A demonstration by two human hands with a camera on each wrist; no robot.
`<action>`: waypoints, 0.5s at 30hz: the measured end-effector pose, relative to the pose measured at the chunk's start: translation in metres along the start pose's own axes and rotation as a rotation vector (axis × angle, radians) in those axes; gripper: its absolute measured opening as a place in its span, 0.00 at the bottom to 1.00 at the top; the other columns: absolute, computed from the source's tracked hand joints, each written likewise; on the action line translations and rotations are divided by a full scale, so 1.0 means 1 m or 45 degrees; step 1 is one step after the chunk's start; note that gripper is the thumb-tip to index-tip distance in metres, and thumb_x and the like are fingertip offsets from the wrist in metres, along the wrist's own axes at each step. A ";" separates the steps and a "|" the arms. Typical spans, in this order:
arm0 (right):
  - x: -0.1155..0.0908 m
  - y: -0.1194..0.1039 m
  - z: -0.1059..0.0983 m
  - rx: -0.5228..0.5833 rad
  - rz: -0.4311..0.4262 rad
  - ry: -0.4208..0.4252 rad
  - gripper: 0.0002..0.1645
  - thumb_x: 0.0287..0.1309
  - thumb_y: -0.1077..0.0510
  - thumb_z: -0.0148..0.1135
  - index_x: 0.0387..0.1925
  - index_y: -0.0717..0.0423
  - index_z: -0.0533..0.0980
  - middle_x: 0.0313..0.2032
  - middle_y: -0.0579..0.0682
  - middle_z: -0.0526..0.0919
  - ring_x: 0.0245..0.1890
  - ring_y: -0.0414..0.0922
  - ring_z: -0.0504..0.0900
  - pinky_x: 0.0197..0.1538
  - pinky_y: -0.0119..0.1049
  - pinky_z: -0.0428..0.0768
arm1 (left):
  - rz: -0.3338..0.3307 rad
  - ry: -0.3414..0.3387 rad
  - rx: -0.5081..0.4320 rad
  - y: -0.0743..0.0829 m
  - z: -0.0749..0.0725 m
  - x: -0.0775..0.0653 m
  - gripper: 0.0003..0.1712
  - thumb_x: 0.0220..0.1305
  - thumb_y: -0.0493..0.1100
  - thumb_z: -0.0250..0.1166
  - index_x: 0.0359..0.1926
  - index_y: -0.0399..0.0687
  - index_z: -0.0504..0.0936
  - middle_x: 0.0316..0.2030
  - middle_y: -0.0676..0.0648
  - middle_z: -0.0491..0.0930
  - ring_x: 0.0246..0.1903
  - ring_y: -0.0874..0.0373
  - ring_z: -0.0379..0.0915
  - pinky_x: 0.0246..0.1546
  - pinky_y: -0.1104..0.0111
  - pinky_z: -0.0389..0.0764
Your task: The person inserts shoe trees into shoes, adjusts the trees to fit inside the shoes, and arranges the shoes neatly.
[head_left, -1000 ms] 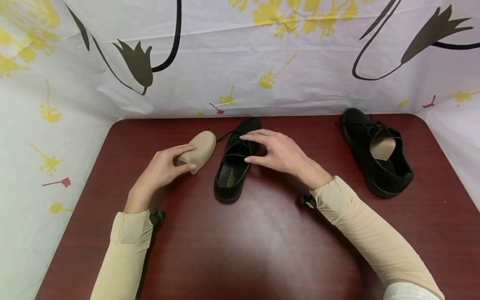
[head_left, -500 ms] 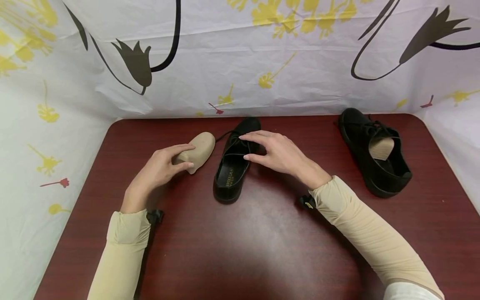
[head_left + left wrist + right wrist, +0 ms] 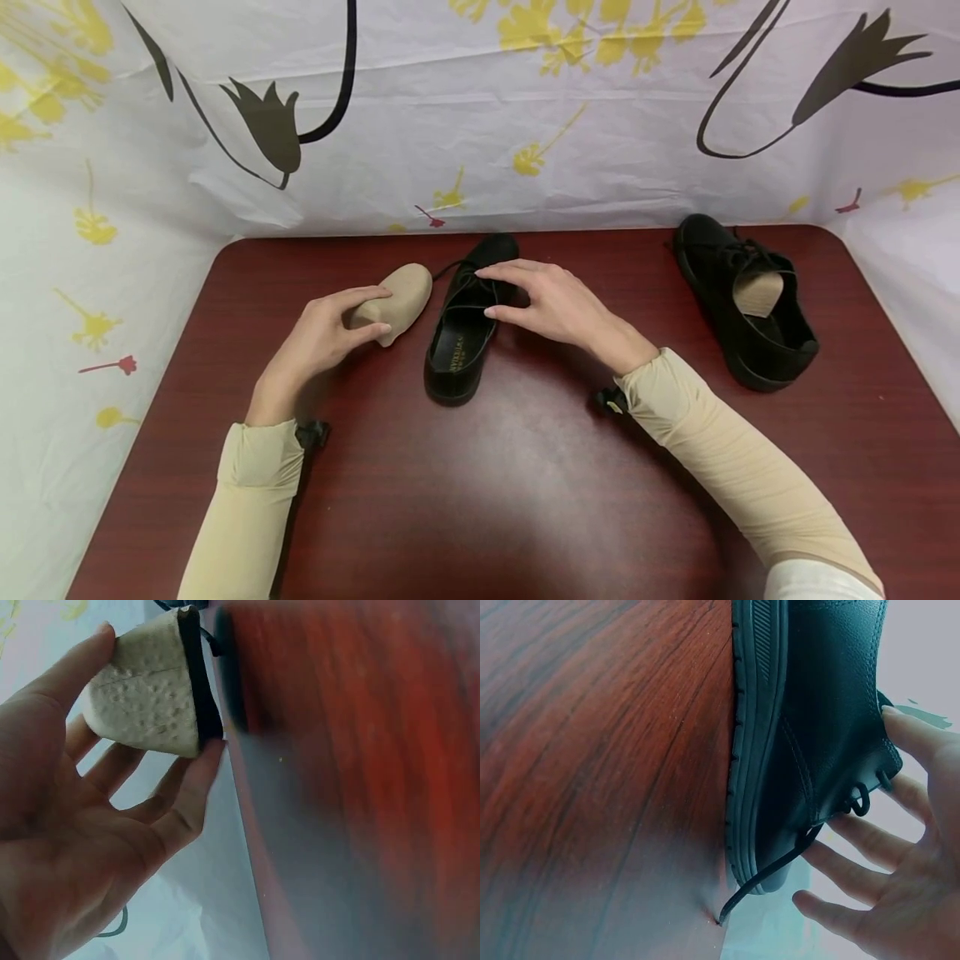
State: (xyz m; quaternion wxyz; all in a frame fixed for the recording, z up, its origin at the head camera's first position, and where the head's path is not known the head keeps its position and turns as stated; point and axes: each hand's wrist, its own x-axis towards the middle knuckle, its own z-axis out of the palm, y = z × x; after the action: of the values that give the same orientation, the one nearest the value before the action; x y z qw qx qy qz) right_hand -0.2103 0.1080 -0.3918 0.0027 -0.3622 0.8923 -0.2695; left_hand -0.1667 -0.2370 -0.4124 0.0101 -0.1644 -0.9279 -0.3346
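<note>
A beige shoe filler (image 3: pixel 401 300), rounded at the front and bumpy at its blunt rear, lies on the left part of the table. My left hand (image 3: pixel 318 337) holds that rear end between thumb and fingers; the left wrist view shows the pale bumpy end face close up. To its right is a black lace-up shoe (image 3: pixel 454 367), toe pointing away, its insole bare. My right hand (image 3: pixel 558 308) rests on this shoe with fingers over the laces (image 3: pixel 780 862) and thumb at the edge of the opening. Seen from the right wrist, the fingers are spread and loosely bent.
A second black shoe (image 3: pixel 720 325) stands at the right with another beige shoe filler (image 3: pixel 759 293) inside. The reddish-brown table (image 3: pixel 525 492) ends at the back against a white flower-printed curtain (image 3: pixel 420 108). A loose lace (image 3: pixel 769 870) from the near shoe trails to the table.
</note>
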 end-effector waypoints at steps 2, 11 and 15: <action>0.000 0.000 0.000 0.005 -0.001 0.001 0.32 0.64 0.38 0.63 0.67 0.39 0.73 0.63 0.45 0.75 0.64 0.42 0.73 0.64 0.44 0.71 | 0.014 0.019 -0.013 0.001 0.001 0.000 0.28 0.57 0.49 0.76 0.60 0.59 0.82 0.58 0.51 0.80 0.61 0.53 0.73 0.62 0.56 0.69; 0.000 0.001 0.000 0.010 0.011 -0.007 0.32 0.64 0.38 0.63 0.67 0.39 0.72 0.64 0.46 0.75 0.65 0.43 0.72 0.63 0.45 0.71 | 0.052 0.103 -0.069 0.004 0.004 -0.002 0.27 0.53 0.48 0.79 0.56 0.59 0.85 0.55 0.52 0.81 0.59 0.54 0.74 0.59 0.57 0.71; 0.000 0.001 0.000 0.017 0.014 -0.011 0.32 0.64 0.38 0.62 0.67 0.39 0.72 0.64 0.45 0.75 0.65 0.43 0.72 0.64 0.45 0.71 | 0.038 0.134 -0.088 0.006 0.004 -0.004 0.27 0.51 0.47 0.80 0.54 0.59 0.86 0.54 0.52 0.81 0.58 0.55 0.73 0.54 0.58 0.73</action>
State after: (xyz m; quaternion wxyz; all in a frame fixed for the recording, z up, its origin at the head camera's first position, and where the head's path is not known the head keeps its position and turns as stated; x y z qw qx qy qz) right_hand -0.2109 0.1084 -0.3920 0.0105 -0.3585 0.8924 -0.2740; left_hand -0.1607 -0.2313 -0.4128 0.0584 -0.1607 -0.9114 -0.3744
